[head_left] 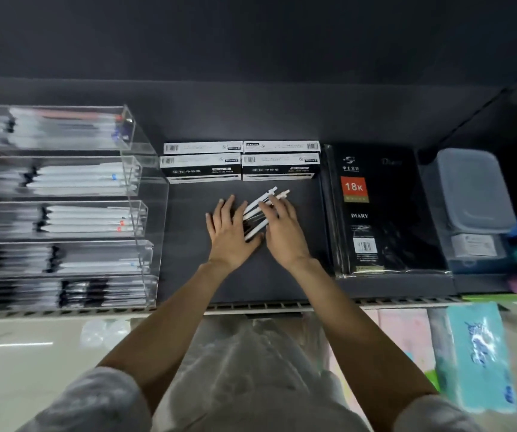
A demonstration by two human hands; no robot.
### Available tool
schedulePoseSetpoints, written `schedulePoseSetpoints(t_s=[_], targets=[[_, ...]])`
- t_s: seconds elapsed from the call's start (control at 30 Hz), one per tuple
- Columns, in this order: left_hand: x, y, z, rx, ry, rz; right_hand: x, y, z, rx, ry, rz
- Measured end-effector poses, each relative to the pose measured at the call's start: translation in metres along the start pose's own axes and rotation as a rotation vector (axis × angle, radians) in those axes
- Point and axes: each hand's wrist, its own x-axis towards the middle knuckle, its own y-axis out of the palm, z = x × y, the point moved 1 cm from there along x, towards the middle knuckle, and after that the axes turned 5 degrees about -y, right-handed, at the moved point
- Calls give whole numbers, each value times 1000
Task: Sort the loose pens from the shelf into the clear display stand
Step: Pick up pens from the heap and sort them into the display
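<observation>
On dark shelf (pixel 251 275), both hands flat, fingers straight: left hand (pixel 230 227) and right hand (pixel 282 227) touching pens (pixel 258 210); at three o'clock, notebook (pixel 385 213) reading "18K DIARY"; at twelve, boxes (pixel 201 166) marked "GEL INK PEN".

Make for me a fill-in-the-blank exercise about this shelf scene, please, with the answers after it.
1. Both hands, left hand and right hand, gather a bunch of loose ____ on the dark shelf.
2. The clear display stand stands to the ____ of the hands.
3. The black book right of the hands bears the word ____.
4. Behind the hands lie ____ pen boxes.

Answers: pens; left; DIARY; four
</observation>
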Motion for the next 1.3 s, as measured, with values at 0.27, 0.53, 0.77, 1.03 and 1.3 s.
schedulePoseSetpoints(t_s=[0.27,0.53,0.77,1.03,1.3], targets=[[4,-11,-8,334,159,-64,-5,-7,-6,175,21,-105],[17,-30,-34,270,89,210,-22,-32,-5,271,99,-310],[-32,-81,-32,-1179,-245,718,-43,-81,10,844,230,-317],[-75,-87,-36,-1202,-242,771,-36,-96,29,956,93,-50],[-90,-93,-35,-1314,-210,785,-34,-100,34,925,20,42]])
